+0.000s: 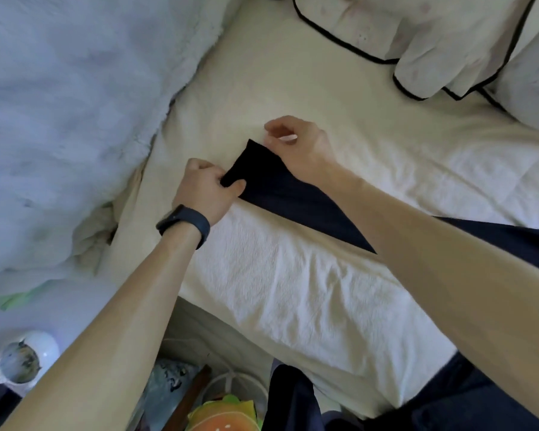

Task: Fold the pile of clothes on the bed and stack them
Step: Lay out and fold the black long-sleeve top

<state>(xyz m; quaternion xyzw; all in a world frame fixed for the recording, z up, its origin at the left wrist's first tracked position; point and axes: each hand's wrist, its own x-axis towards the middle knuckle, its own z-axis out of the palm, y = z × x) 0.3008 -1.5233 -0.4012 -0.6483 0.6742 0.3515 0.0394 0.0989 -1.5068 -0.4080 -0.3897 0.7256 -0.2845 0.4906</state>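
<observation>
- Nearest the camera, at the lower edge, an orange and green object sits beside the person's dark trousers; a white round object stands at the lower left, off the bed
- Both bare forearms reach forward from the lower corners over the bed, which is covered in a creased white sheet
- The dark navy garment lies flat on the sheet as a long narrow band; it runs from the right edge, under the right forearm, to its end between the two hands near the middle of the bed
- The left hand, with a dark wristband on its wrist, has its fingers and thumb curled tight round the nearer corner of the garment's end, pinching the cloth
- The right hand sits just beyond, at the farther corner of that same end; its fingers are curled inward and its heel is over the cloth; whether the fingertips actually pinch the fabric cannot be told
- Farther off on the left, a pale blue fluffy blanket lies heaped along the bed's side
- Farthest, at the upper right, cream fabric with black piping rests on the bed, well apart from the navy garment
</observation>
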